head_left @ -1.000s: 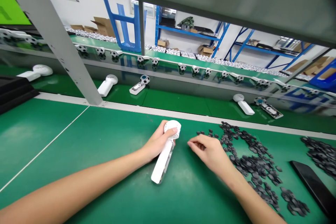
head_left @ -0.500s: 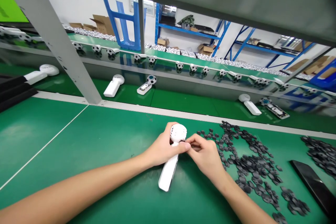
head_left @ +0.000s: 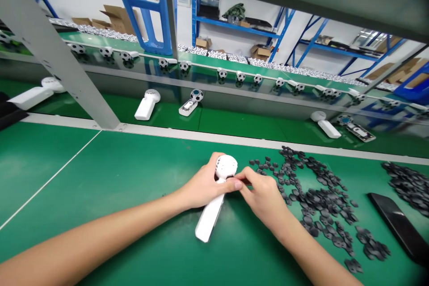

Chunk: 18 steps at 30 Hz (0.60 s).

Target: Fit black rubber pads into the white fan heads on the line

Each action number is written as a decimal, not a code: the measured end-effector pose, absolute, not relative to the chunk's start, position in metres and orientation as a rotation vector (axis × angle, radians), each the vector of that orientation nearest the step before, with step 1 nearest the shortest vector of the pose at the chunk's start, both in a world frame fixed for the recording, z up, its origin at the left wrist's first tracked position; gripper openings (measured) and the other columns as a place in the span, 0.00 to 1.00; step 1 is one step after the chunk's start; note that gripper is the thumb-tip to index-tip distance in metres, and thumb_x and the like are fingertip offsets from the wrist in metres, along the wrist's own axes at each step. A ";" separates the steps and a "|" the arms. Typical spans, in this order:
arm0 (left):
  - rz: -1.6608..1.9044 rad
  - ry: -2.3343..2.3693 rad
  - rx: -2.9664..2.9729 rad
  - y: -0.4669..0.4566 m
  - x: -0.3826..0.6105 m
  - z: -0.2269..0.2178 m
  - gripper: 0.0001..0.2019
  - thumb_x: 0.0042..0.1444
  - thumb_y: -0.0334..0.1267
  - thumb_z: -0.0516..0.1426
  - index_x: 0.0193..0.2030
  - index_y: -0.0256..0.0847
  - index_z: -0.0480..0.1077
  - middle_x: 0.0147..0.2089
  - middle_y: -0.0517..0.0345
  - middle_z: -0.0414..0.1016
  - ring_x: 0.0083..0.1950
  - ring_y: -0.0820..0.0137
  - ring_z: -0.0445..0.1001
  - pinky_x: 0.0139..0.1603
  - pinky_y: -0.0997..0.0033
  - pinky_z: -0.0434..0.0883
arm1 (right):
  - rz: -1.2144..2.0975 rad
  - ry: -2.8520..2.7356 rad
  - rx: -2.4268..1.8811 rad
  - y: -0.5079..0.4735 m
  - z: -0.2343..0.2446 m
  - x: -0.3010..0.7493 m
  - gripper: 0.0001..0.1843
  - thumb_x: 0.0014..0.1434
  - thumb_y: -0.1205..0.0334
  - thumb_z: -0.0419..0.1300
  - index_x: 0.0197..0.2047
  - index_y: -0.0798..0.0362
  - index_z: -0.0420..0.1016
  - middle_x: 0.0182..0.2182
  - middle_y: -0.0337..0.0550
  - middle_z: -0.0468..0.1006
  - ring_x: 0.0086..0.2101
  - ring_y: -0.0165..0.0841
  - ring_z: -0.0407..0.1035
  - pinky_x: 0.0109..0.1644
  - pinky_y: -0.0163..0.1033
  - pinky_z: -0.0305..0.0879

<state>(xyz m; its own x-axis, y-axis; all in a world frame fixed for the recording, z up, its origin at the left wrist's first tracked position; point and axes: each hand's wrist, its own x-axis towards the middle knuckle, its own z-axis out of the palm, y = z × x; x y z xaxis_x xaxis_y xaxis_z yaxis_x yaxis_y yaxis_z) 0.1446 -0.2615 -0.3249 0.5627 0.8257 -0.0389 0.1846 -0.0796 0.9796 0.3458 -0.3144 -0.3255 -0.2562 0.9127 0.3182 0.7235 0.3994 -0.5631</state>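
**Left hand clamps the white handheld device as right hand pinches in at its neck**

And here we are at the green bench mat, with the device lying tilted across it, handle angled down toward the person and its round vented head pointing away. The left hand is closed firmly around the top of the handle, just under that head, with the left thumb stretched across the neck. Right beside it, the right hand comes in with its fingers curled and drawn together, the fingertips meeting at the left thumb. Is there a small part in that pinch? Hard to say from up here, because the fingers hide it.

Just to the right, a big scatter of small dark pieces spreads over the mat, close to the right hand but not touching it. Another cluster sits farther right, beside a flat black slab, possibly a phone.

Beyond the bench's pale edge strip, on a green shelf behind, two white handles lie near an opened unit with a football-patterned disc, under a grey steel upright.
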 end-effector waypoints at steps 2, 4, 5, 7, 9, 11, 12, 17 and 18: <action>0.640 0.796 1.451 -0.258 0.143 -0.327 0.32 0.57 0.53 0.68 0.61 0.44 0.60 0.42 0.59 0.72 0.37 0.67 0.74 0.38 0.68 0.73 | 0.452 -2.049 -1.361 -0.309 -0.321 0.355 0.08 0.73 0.59 0.58 0.42 0.49 0.76 0.36 0.40 0.86 0.32 0.33 0.80 0.39 0.35 0.72; 0.600 0.741 1.278 -0.256 0.141 -0.327 0.33 0.58 0.54 0.67 0.62 0.45 0.60 0.40 0.59 0.72 0.32 0.68 0.76 0.33 0.67 0.76 | 0.472 -2.025 -1.376 -0.304 -0.315 0.369 0.10 0.75 0.58 0.56 0.45 0.48 0.78 0.38 0.39 0.86 0.35 0.33 0.81 0.41 0.35 0.72; 0.592 0.737 1.215 -0.256 0.140 -0.327 0.32 0.58 0.54 0.67 0.62 0.45 0.60 0.40 0.59 0.73 0.30 0.69 0.76 0.32 0.66 0.77 | 0.464 -2.014 -1.403 -0.301 -0.311 0.378 0.12 0.75 0.57 0.54 0.47 0.48 0.79 0.39 0.39 0.86 0.36 0.33 0.81 0.43 0.35 0.73; 0.608 0.757 1.158 -0.256 0.138 -0.326 0.29 0.58 0.53 0.68 0.59 0.45 0.62 0.42 0.57 0.74 0.28 0.69 0.78 0.29 0.66 0.78 | 0.419 -2.032 -1.479 -0.298 -0.306 0.395 0.13 0.75 0.56 0.54 0.48 0.47 0.81 0.41 0.39 0.87 0.40 0.35 0.81 0.46 0.37 0.73; 0.635 0.779 1.150 -0.257 0.136 -0.324 0.26 0.58 0.52 0.68 0.56 0.44 0.64 0.44 0.55 0.76 0.27 0.69 0.79 0.27 0.67 0.78 | 0.370 -2.139 -1.539 -0.297 -0.303 0.409 0.13 0.74 0.55 0.56 0.47 0.46 0.82 0.43 0.40 0.86 0.43 0.37 0.80 0.49 0.40 0.73; 0.658 0.794 1.140 -0.258 0.135 -0.322 0.24 0.58 0.51 0.68 0.53 0.43 0.65 0.44 0.54 0.77 0.26 0.69 0.79 0.24 0.69 0.76 | 0.335 -2.262 -1.576 -0.297 -0.303 0.416 0.12 0.73 0.55 0.58 0.46 0.44 0.83 0.45 0.40 0.85 0.45 0.39 0.79 0.51 0.42 0.72; 0.669 0.802 1.130 -0.258 0.134 -0.322 0.24 0.58 0.51 0.68 0.52 0.43 0.65 0.44 0.54 0.77 0.26 0.69 0.79 0.23 0.70 0.75 | 0.330 -2.304 -1.597 -0.298 -0.303 0.417 0.11 0.73 0.55 0.58 0.46 0.44 0.83 0.44 0.41 0.84 0.45 0.39 0.78 0.50 0.42 0.72; 0.675 0.808 1.009 -0.259 0.136 -0.323 0.26 0.57 0.53 0.68 0.54 0.45 0.64 0.44 0.56 0.77 0.26 0.70 0.78 0.22 0.69 0.77 | 0.350 -2.403 -1.642 -0.297 -0.312 0.415 0.10 0.70 0.53 0.62 0.48 0.44 0.84 0.45 0.43 0.82 0.44 0.39 0.78 0.47 0.42 0.73; 0.676 0.799 0.963 -0.259 0.137 -0.324 0.26 0.57 0.54 0.67 0.54 0.45 0.64 0.43 0.56 0.77 0.26 0.70 0.77 0.22 0.69 0.77 | 0.339 -2.420 -1.630 -0.297 -0.313 0.414 0.10 0.71 0.54 0.61 0.48 0.45 0.83 0.45 0.43 0.82 0.44 0.39 0.78 0.47 0.42 0.73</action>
